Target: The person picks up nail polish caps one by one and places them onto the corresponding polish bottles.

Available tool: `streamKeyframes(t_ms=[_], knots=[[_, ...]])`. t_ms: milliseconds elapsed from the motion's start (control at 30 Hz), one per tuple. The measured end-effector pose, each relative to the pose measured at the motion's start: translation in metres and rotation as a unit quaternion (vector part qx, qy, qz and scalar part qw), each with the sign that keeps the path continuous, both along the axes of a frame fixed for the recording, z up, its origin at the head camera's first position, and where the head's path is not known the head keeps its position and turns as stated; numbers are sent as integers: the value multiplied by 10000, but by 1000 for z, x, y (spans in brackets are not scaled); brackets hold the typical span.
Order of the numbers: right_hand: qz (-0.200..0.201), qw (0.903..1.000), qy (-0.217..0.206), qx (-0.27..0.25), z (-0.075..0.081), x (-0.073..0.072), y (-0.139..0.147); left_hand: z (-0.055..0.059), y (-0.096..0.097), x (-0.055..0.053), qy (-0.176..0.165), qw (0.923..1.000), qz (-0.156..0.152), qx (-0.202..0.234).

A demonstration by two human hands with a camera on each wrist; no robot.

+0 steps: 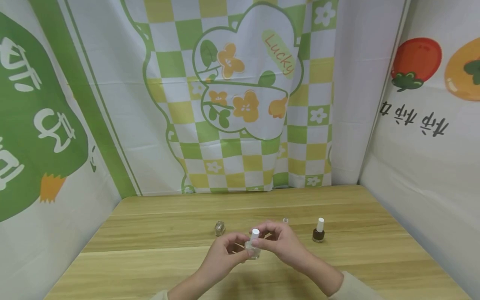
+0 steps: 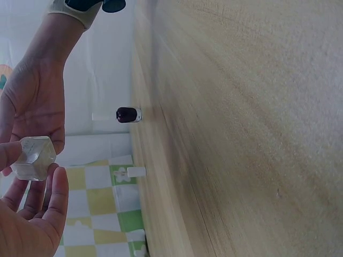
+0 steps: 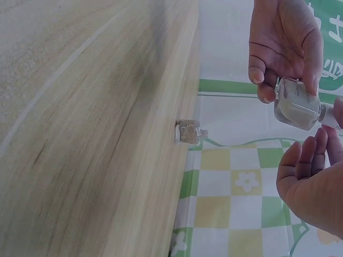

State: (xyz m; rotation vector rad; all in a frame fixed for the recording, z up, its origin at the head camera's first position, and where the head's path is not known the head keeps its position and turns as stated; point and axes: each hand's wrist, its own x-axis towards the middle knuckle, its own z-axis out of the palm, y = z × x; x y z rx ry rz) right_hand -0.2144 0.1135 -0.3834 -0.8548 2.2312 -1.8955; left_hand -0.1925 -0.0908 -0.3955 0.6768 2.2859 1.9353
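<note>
I see the clear bottle (image 1: 256,252) in the middle, between the two hands, raised above the bench (image 1: 157,266). The left hand (image 1: 220,255) comes from the left side and grasps the glass body, with the thumb at the near side and the fingers at the far side. The right hand (image 1: 282,243) comes from the right and pinches the white cap (image 1: 255,234), which is at the top of this bottle. So the bottle is touched by both hands at once, with its body nearer to the left palm and its cap under the right fingertips. The bottle is a little tilted.

Behind the left hand, and apart from it, a glitter bottle (image 1: 219,228) stands on the bench; its neck is uncapped. Just behind the right hand there is a loose cap (image 1: 286,220), also white, partly hidden in the head view. To the right of this hand, well apart from the clear bottle, a dark bottle (image 1: 318,235) stands upright with its cap on. A checked curtain (image 1: 240,162) hangs behind the bench.
</note>
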Motion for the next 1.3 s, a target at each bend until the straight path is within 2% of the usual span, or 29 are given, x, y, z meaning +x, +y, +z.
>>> streamKeyframes(t_ms=[600, 733, 967, 1133, 1300], knots=[[-534, 9978, -240, -326, -4, 5, -11, -3, 1, 0, 53, 9999, 82, -90], [-690, 9963, -406, -296, -5, 7, -13, -3, 1, 0, 116, 9996, 121, -221], [-810, 9956, -404, -240, -5, 9, -14, -3, 2, 0, 194, 9990, 155, -368], [-717, 9964, -418, -181, -4, 7, -13, -2, 1, 0, 200, 9990, 160, -362], [-287, 9992, -255, -128, -2, 3, -7, -1, 0, 0, 123, 9995, 110, -272]])
